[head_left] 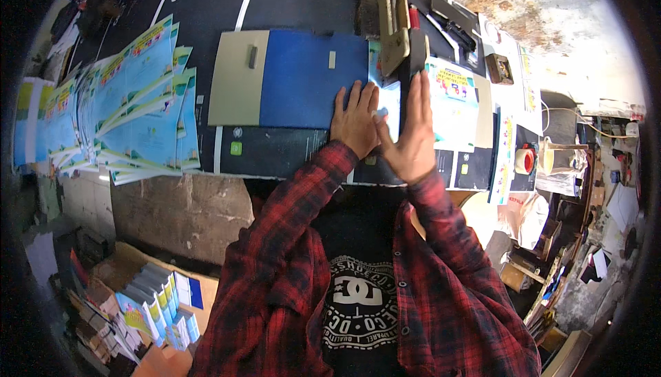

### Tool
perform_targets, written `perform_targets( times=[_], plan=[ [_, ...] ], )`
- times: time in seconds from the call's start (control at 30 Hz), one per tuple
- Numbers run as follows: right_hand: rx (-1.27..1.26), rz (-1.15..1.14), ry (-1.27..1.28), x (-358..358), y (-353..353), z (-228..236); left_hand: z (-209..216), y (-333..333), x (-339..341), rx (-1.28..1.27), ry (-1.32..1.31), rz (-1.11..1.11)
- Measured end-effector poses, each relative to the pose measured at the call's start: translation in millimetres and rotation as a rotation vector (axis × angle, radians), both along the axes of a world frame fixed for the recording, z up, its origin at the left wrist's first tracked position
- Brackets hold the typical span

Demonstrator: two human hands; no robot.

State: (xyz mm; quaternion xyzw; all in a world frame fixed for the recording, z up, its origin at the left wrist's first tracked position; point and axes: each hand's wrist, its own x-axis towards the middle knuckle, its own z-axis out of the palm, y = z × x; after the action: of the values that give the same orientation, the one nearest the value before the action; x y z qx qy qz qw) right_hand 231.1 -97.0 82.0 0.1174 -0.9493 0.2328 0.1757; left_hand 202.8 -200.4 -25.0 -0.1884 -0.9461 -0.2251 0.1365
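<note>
My left hand point(354, 121) lies flat with its fingers a little apart on the right end of a blue board point(303, 77). That board has a beige left part point(237, 81). My right hand point(412, 139) stands on edge with its fingers stretched forward, beside a beige metal device point(394, 22) with a long arm. A glossy light-blue printed sheet point(392, 105) shows between the hands, partly hidden by them. My right thumb comes close to the left hand; whether they touch I cannot tell. Right of my right hand lies another colourful printed sheet point(453, 105).
Fanned stacks of blue printed sheets point(138, 101) cover the left of the black worktop point(275, 146). A roll of tape point(527, 161) sits at the right end. Below left, a cardboard box point(131, 253) holds several printed booklets. Cluttered shelving point(551, 267) stands at the right.
</note>
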Motion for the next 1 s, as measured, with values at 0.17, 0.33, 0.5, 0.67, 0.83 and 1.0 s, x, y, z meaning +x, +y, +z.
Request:
perform_targets(
  times=[0.17,0.33,0.5,0.67,0.83,1.0],
  plan=[
    [-0.496,0.307,-0.439,-31.5,46.5,86.2,2.5,-4.0,2.6,-0.041,0.012,0.019],
    [-0.433,-0.246,-0.424,-75.2,149.1,55.8,3.5,6.8,0.7,-0.084,0.036,0.003],
    [0.030,-0.690,-0.259,-52.1,258.0,-76.7,1.7,24.1,4.0,-0.189,0.027,0.072],
    [-0.023,-0.630,-0.284,-53.8,236.3,-92.6,6.5,22.1,6.0,-0.155,0.004,0.116],
    [0.021,-0.584,-0.310,-62.5,227.4,-94.3,3.9,5.1,3.5,-0.128,0.006,0.134],
    [0.130,-0.431,-0.162,-76.1,232.8,-128.3,3.8,-19.8,3.7,-0.133,0.019,0.169]
  ],
)
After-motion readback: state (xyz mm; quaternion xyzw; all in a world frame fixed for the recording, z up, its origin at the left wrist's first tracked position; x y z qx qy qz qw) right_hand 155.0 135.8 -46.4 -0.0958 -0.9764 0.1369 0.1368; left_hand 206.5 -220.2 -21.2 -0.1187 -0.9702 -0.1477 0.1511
